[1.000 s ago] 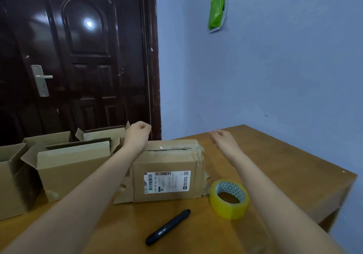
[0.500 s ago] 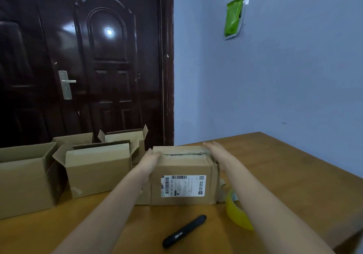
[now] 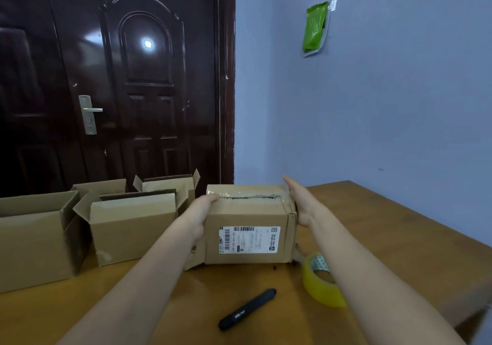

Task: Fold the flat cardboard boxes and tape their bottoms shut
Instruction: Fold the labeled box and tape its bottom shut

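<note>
The right forearm hides part of the tape roll [image 3: 320,283]; the shipping label [image 3: 249,239] print is unreadable.

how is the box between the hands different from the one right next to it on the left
The labelled box has its upward face closed, with tape along the seam; the open box has its flaps up. The labelled box carries a white shipping label; the open box's front is plain. Both hands flank the labelled box; none touches the open box. Both are brown cardboard on the table.
</note>
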{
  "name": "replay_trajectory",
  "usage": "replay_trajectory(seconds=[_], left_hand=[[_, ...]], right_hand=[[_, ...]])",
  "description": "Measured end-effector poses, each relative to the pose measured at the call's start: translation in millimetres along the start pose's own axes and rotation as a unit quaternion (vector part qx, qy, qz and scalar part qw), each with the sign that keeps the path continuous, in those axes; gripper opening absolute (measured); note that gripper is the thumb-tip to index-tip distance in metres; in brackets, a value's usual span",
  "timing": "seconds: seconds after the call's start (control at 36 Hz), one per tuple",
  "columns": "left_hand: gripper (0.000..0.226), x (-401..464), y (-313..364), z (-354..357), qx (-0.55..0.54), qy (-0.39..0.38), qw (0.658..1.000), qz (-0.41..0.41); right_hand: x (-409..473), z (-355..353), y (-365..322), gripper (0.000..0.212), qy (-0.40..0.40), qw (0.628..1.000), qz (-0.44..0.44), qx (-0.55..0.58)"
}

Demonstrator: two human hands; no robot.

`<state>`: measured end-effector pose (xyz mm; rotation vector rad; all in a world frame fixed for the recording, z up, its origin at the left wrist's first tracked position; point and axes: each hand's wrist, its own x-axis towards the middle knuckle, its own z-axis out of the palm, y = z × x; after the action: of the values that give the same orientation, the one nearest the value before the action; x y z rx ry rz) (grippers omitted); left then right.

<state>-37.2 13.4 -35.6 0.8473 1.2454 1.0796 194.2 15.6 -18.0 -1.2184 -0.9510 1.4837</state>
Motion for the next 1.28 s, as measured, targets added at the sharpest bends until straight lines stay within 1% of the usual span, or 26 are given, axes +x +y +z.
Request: replay_trajectory(seconds=[0.11, 0.25, 0.31, 0.42, 0.5, 0.61, 0.69, 0.75, 0.81, 0.86, 0.92, 0.97, 1.0, 1.06, 1.08, 1.11, 1.14, 1.22, 1.28], left_hand=[[0.027, -8.1, 13.1, 8.2, -0.014, -0.011, 0.999, 0.035], [0.035, -14.1, 21.4, 14.1, -0.012, -0.038, 0.996, 0.085], [0.036, -17.7, 26.9, 18.8, -0.018, -0.044, 0.992, 0.119], [0.053, -26.0, 37.3, 25.6, -0.020, -0.059, 0.981, 0.182], [0.056, -29.1, 43.3, 28.9, -0.006, -0.068, 0.969, 0.236], [0.061, -32.1, 48.8, 28.7, 0.037, -0.080, 0.951, 0.296], [0.066, -34.6, 54.6, 25.1, 0.060, -0.091, 0.935, 0.337], [0.077, -33.4, 61.1, 21.1, 0.077, -0.108, 0.921, 0.367], [0.082, -32.1, 64.8, 16.2, 0.123, -0.104, 0.900, 0.404], [0.079, -34.1, 65.8, 12.3, 0.182, -0.058, 0.877, 0.442], [0.074, -38.9, 63.9, 11.3, 0.224, 0.015, 0.853, 0.471], [0.076, -38.3, 60.6, 13.0, 0.231, 0.066, 0.837, 0.491], [0.079, -38.6, 58.4, 14.6, 0.222, 0.079, 0.835, 0.497], [0.077, -40.1, 53.9, 17.4, 0.178, 0.069, 0.842, 0.505], [0.071, -41.1, 50.5, 18.3, 0.156, 0.052, 0.847, 0.506], [0.062, -41.8, 46.2, 18.0, 0.140, 0.034, 0.851, 0.505], [0.053, -41.2, 41.7, 16.7, 0.124, 0.017, 0.858, 0.498], [0.027, -33.7, 29.9, 8.5, 0.072, -0.005, 0.881, 0.468], [0.023, -28.0, 23.5, 2.5, 0.074, 0.003, 0.891, 0.447]], right_hand=[[-7.6, -0.4, -16.0, 0.050, -0.017, 0.999, -0.039, 0.010], [-16.2, -1.9, -30.5, 0.050, -0.032, 0.996, -0.081, 0.027], [-20.3, -2.7, -36.0, 0.048, -0.032, 0.993, -0.104, 0.036], [-25.2, -4.5, -46.3, 0.052, -0.039, 0.988, -0.138, 0.057], [-26.2, -7.2, -51.0, 0.054, -0.038, 0.984, -0.161, 0.071], [-31.2, -9.9, -62.2, 0.060, -0.023, 0.983, -0.180, 0.033], [-35.7, -8.1, -72.2, 0.062, 0.008, 0.985, -0.170, -0.011], [-36.8, -7.4, -77.8, 0.062, 0.038, 0.984, -0.163, -0.058], [-41.7, -5.9, -80.4, 0.058, 0.070, 0.980, -0.166, -0.083], [-46.9, -5.8, -79.9, 0.058, 0.079, 0.978, -0.180, -0.068], [-45.2, -7.5, -76.4, 0.060, 0.072, 0.975, -0.204, -0.050], [-42.6, -7.0, -70.7, 0.057, 0.072, 0.971, -0.227, -0.031], [-39.8, -7.1, -67.0, 0.053, 0.073, 0.970, -0.232, -0.016], [-35.2, -6.7, -57.6, 0.035, 0.079, 0.965, -0.252, 0.005], [-32.9, -6.9, -52.3, 0.025, 0.089, 0.959, -0.267, 0.010], [-30.7, -7.6, -46.8, 0.021, 0.099, 0.955, -0.280, 0.013], [-27.4, -9.1, -41.4, 0.025, 0.103, 0.952, -0.288, 0.019], [-17.6, -16.1, -24.1, 0.050, 0.086, 0.953, -0.289, 0.022], [-14.0, -19.0, -13.9, 0.065, 0.076, 0.957, -0.280, 0.007]])
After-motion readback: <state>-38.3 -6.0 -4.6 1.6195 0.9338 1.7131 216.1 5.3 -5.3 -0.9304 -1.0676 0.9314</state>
